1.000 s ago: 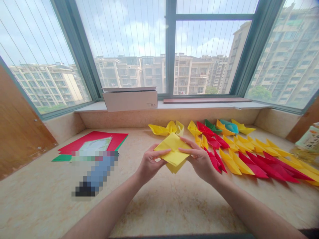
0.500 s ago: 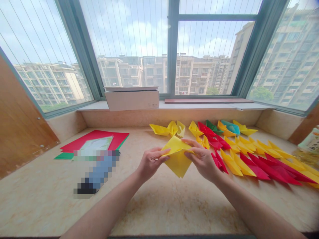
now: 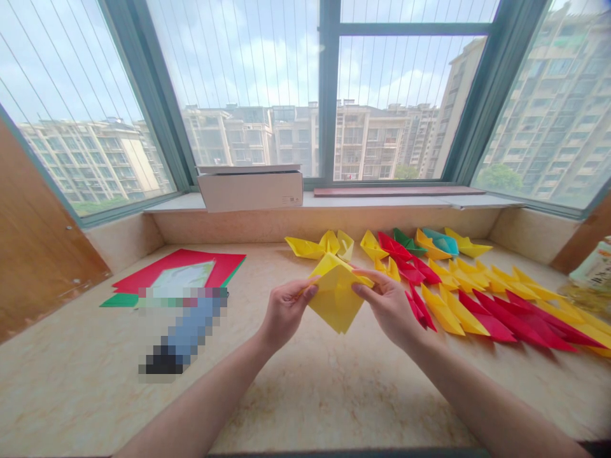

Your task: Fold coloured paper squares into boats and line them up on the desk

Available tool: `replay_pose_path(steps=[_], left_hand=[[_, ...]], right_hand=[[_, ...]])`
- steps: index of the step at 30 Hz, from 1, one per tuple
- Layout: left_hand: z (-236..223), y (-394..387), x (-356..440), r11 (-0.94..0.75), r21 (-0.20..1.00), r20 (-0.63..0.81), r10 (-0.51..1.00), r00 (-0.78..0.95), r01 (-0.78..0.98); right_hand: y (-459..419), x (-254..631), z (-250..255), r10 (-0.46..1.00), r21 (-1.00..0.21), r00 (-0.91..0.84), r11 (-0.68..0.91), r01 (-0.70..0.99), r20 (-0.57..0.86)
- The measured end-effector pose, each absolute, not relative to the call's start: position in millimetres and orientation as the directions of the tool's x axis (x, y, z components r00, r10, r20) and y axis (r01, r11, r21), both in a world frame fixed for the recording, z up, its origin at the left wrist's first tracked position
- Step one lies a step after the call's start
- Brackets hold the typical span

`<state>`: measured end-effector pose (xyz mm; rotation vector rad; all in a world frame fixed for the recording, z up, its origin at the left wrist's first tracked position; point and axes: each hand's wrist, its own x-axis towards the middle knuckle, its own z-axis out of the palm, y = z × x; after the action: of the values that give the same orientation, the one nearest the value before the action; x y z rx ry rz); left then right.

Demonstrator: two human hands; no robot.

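Observation:
A folded yellow paper (image 3: 335, 296) hangs in the air above the stone ledge, one point down. My left hand (image 3: 285, 312) pinches its left corner between thumb and fingers. My right hand (image 3: 389, 305) pinches its right side, thumb on top. Behind and to the right of my hands lie several folded paper boats (image 3: 458, 280) in yellow, red, green and teal.
A stack of red and green paper sheets (image 3: 184, 273) lies at the left, with a blurred-out object (image 3: 184, 331) in front of it. A white cardboard box (image 3: 251, 187) stands on the window sill. A packet (image 3: 592, 267) sits at the far right edge.
The yellow paper has been pulled open from a flat folded shape into a deeper pocket with its point hanging down. Both hands have kept their grip and shifted slightly upward.

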<state>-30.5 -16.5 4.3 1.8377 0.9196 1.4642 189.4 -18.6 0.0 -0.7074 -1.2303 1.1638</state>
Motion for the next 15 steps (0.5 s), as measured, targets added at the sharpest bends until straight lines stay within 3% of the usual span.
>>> replay_pose_path(steps=[6,15], left_hand=[[8.3,-13.8,-29.8,-0.350,0.928,0.363,0.926,0.102,-0.125],[6.8,-10.6,-31.6,-0.338,0.929,0.357,0.926,0.122,-0.154]], right_hand=[[-19.1,192.9,1.5,0.937,-0.909,-0.086,0.301,-0.287,0.337],[-21.0,201.1,13.3,0.933,-0.931,-0.062,0.346,-0.114,0.354]])
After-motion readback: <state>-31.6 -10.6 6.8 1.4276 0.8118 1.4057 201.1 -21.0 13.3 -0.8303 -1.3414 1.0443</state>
